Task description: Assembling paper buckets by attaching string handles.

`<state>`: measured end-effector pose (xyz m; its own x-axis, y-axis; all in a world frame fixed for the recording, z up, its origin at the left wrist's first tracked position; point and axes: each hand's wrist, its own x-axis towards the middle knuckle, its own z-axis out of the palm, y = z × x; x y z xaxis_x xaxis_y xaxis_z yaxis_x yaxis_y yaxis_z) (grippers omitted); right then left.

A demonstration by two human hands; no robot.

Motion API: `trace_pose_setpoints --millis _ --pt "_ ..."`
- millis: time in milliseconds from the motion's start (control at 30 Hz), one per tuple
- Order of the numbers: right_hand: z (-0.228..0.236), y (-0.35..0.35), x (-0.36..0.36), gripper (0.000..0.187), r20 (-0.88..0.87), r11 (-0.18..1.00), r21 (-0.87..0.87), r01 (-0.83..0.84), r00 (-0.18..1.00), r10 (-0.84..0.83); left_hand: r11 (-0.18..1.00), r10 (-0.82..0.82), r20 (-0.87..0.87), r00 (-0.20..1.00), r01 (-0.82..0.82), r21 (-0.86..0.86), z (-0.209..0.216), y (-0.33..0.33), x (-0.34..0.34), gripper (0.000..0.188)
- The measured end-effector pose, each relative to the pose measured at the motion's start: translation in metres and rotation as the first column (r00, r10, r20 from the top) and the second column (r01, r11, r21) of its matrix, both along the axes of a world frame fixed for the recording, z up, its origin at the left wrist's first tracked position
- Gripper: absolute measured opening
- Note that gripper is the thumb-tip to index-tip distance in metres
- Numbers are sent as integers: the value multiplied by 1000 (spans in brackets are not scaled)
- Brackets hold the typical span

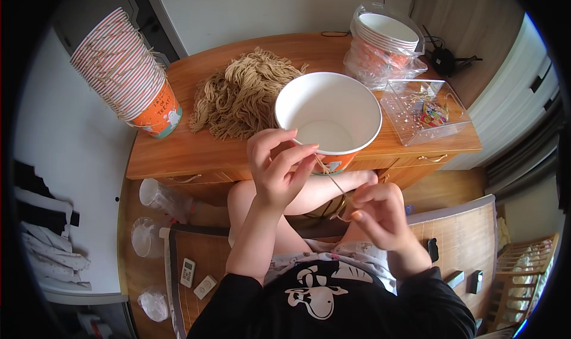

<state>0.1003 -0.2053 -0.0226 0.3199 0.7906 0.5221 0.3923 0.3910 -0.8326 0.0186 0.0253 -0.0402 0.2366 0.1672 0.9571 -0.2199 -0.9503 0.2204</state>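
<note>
A large paper bucket, white inside and orange outside, stands at the table's near edge with its mouth facing up. My left hand is at its near rim, thumb and fingertips pinched on a thin tan cord beside the bucket's wall. That cord runs down to the right, stretched straight, into my right hand, whose thumb and fingers are closed on it. A short end pokes out by the right thumb. Behind and left of the bucket lies a big heap of tan cords.
A tall leaning stack of striped-rim paper buckets stands at the table's left. At the back right are bagged buckets, with a clear plastic box of small colourful pieces in front. A remote control lies low on the left.
</note>
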Motion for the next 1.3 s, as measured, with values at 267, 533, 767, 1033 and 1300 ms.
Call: trace_pose_setpoints --millis 267,533,767,1033,1300 --pt "66 22 72 19 -148 974 -57 221 962 -228 991 -116 -184 976 101 -89 15 -13 3 43" --pt "91 41 130 28 400 822 -267 502 834 -380 982 -119 -185 976 143 124 31 -46 4 43" --pt "89 33 149 21 422 779 -210 591 773 -473 961 -191 -243 951 232 151 51 -65 18 37" --pt "88 9 192 25 321 741 -202 640 758 -567 892 -349 -326 878 419 172 103 -74 64 34" --pt "80 -2 258 13 -21 762 -389 517 822 -569 820 -509 -431 746 572 23 152 -58 142 36"
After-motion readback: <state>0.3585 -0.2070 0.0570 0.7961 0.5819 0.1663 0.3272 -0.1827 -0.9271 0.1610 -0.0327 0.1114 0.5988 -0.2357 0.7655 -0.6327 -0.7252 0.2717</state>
